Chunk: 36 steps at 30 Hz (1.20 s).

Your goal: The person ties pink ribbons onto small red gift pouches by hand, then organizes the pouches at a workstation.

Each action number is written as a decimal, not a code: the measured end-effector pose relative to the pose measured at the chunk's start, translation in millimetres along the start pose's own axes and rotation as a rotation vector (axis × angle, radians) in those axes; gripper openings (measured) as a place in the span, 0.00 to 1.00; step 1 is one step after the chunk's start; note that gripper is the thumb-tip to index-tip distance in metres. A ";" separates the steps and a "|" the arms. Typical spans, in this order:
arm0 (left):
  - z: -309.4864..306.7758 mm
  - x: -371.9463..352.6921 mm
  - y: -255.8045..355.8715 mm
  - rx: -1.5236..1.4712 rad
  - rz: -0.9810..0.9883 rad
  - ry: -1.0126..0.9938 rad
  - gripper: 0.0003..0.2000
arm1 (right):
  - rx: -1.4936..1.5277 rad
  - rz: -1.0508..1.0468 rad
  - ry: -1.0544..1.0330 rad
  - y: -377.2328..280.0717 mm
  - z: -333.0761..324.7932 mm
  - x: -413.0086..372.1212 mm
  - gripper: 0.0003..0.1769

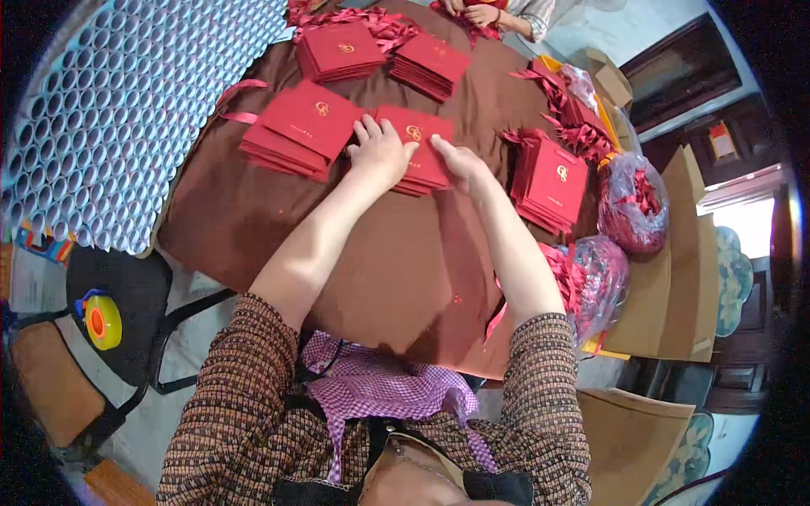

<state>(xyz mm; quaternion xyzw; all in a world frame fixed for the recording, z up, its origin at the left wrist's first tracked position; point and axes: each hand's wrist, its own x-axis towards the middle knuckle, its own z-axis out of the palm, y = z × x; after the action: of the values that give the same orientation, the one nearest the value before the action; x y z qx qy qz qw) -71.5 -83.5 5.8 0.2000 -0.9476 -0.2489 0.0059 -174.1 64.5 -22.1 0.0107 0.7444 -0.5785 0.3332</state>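
Observation:
A stack of red paper bags [415, 173] with gold lettering lies on the brown cloth in front of me, between my two hands. My left hand [384, 156] rests at its left edge, fingers stretched out and apart, thumb over the top bag. At the right edge is my right hand [460, 164]; its thumb lies on the top bag and its fingers go down the side, partly hidden. Close to my left hand lies another stack of red bags [299, 126], slightly fanned, with pink ribbon at its left.
The brown cloth [380, 261] covers the table. More red bag stacks [342, 52] lie farther back, and one [548, 181] to the right. Plastic-wrapped red bundles [633, 202] and cardboard boxes [666, 278] line the right side. White tubes [126, 110] fill the left. Another person's hands [483, 14] are at the far edge.

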 end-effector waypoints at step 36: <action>-99.9 66.8 -106.7 0.191 0.465 0.324 0.22 | -0.310 -0.005 0.015 13.1 -11.4 25.3 0.34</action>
<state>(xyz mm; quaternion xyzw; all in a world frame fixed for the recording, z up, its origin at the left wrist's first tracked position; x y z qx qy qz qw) -81.7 -240.9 36.8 0.0145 -0.9738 -0.1156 0.1950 -194.0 69.4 -45.0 -0.0382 0.8274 -0.4572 0.3239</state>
